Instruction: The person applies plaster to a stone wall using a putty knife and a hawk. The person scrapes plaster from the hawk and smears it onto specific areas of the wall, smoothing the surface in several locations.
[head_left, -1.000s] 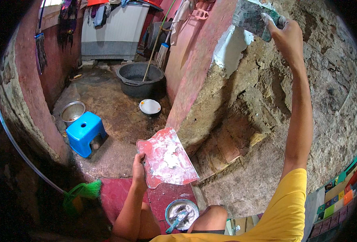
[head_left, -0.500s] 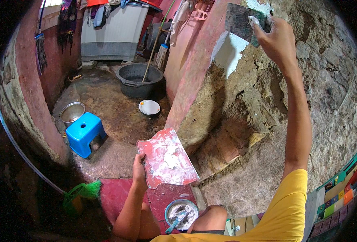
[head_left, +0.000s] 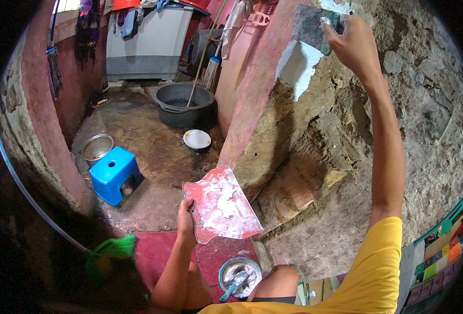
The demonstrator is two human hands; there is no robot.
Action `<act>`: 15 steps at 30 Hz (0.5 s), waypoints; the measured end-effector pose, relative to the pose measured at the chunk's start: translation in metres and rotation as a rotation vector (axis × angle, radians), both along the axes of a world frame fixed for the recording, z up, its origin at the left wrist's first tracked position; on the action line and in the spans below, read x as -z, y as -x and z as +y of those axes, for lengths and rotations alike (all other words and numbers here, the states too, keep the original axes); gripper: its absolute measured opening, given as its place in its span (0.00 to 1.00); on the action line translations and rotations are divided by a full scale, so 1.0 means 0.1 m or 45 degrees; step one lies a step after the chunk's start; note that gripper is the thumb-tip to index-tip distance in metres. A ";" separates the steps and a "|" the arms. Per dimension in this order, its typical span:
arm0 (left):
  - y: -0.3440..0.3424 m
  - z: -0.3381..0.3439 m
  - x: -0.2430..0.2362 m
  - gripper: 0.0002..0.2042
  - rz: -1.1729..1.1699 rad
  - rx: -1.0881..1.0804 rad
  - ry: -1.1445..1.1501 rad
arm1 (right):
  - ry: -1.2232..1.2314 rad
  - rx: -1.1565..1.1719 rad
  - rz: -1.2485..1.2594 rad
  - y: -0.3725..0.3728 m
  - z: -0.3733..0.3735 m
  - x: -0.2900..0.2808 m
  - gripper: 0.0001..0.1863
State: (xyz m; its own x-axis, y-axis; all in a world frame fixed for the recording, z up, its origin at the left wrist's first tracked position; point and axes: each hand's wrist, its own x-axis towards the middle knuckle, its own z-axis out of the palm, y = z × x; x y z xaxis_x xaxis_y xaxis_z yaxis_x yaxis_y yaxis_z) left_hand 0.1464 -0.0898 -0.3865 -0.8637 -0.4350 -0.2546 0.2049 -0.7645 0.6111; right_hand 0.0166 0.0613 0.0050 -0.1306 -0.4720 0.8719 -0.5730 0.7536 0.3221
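Observation:
My left hand (head_left: 186, 222) grips the edge of a red plastic board (head_left: 206, 228), held flat and smeared with white putty. A thicker lump of putty (head_left: 226, 205) lies near its middle. High on the rough wall, my right hand (head_left: 354, 46) is closed on a dark, flat scraper (head_left: 307, 25), which lies against the surface. Fresh white putty (head_left: 299, 68) shows just below the scraper, with another white patch (head_left: 337, 6) above it. Between my knees stands a round tub (head_left: 222, 273) of white putty with a blue-handled tool (head_left: 235, 287) resting in it.
The broken, uneven wall (head_left: 425, 136) runs along my right. A blue stool (head_left: 114, 172), a metal bowl (head_left: 97, 147), a plate (head_left: 197, 139) and a black basin (head_left: 182, 118) with a stick in it are on the floor. A green-bristled broom (head_left: 111, 250) is at left.
The view has shifted slightly. My right hand and the scraper have moved a little up and left along the wall, and the scraper's face looks lighter. My left hand still holds the board.

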 end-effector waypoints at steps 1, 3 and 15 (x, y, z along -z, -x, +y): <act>0.00 0.00 0.00 0.13 0.005 0.008 -0.009 | -0.001 -0.002 0.025 0.01 0.02 -0.02 0.17; -0.01 0.00 -0.01 0.13 0.003 0.020 -0.040 | 0.026 0.009 0.045 0.02 0.06 -0.05 0.17; 0.01 -0.02 0.03 0.14 0.000 0.058 -0.068 | 0.067 -0.019 -0.040 0.07 0.02 0.10 0.20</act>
